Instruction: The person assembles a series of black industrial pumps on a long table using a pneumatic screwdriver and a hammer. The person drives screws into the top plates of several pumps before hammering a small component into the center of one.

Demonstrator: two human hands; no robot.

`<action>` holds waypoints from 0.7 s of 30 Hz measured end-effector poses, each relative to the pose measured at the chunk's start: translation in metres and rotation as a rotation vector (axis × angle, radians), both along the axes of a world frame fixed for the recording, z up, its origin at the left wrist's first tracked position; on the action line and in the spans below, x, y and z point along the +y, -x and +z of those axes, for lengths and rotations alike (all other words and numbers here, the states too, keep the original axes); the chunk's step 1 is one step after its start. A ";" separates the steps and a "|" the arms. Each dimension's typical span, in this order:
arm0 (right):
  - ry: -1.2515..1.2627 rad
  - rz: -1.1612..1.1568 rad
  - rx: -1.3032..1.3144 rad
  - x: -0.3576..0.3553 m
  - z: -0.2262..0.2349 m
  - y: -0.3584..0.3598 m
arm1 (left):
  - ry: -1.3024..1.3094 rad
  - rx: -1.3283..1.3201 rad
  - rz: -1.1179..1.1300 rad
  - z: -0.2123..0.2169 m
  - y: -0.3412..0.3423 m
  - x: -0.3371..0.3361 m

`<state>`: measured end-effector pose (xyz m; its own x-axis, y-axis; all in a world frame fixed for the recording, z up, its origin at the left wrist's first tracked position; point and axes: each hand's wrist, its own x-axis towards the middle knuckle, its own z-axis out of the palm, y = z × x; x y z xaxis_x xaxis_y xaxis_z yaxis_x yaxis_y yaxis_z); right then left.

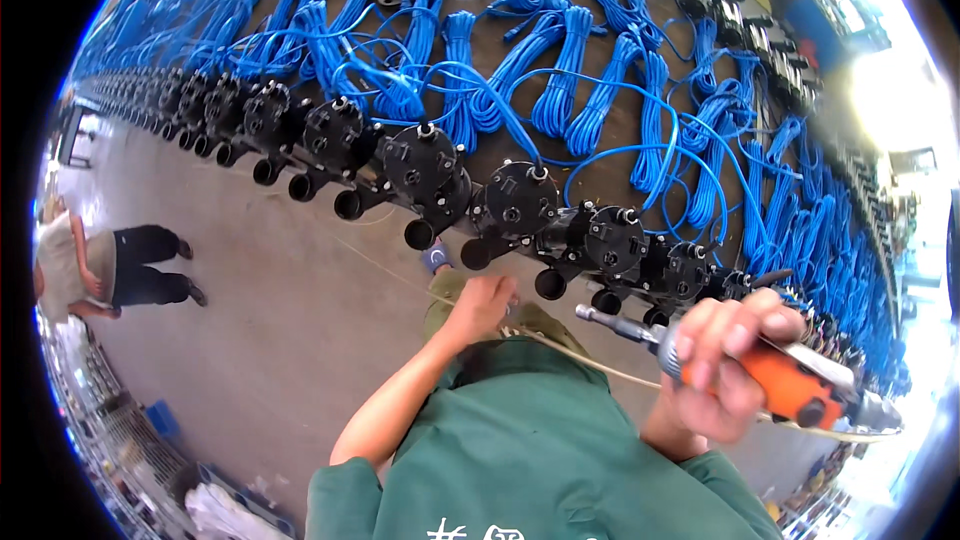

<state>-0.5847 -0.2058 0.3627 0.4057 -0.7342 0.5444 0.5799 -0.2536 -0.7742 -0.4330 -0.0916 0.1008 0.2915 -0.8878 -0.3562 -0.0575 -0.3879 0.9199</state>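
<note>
Power driver (pixel 795 385), clasped in the right hand (pixel 725 360) near the row of black round parts (pixel 515 198), looks stiff and fairly heavy; its orange body seems the place to hold, clear of the metal tip (pixel 590 313). The left hand (pixel 483 308) is curled, contents impossible to tell

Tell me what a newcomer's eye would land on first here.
Probably the orange tool in the right hand, at the picture's lower right. Next, I'd guess, the blue cable bundles massed across the top, then the row of black units slanting through the middle below them.
</note>
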 end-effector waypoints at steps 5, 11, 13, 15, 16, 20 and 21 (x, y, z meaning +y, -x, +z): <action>-0.124 -0.024 0.157 0.002 -0.034 -0.014 | -0.031 1.286 0.713 -0.024 0.022 -0.039; -0.101 0.014 0.240 0.002 -0.060 -0.034 | 0.284 1.669 0.968 -0.062 0.052 -0.054; -0.083 0.014 0.271 0.003 -0.064 -0.040 | 0.319 1.721 0.954 -0.069 0.056 -0.054; -0.044 0.002 0.302 0.003 -0.070 -0.047 | 0.297 1.744 0.950 -0.072 0.059 -0.057; -0.031 -0.011 0.301 0.002 -0.072 -0.050 | 0.318 1.747 0.955 -0.073 0.059 -0.058; 0.003 -0.036 0.317 -0.003 -0.078 -0.059 | 0.346 1.741 0.963 -0.081 0.056 -0.060; 0.002 -0.045 0.318 -0.004 -0.080 -0.060 | 0.339 1.736 0.962 -0.083 0.056 -0.061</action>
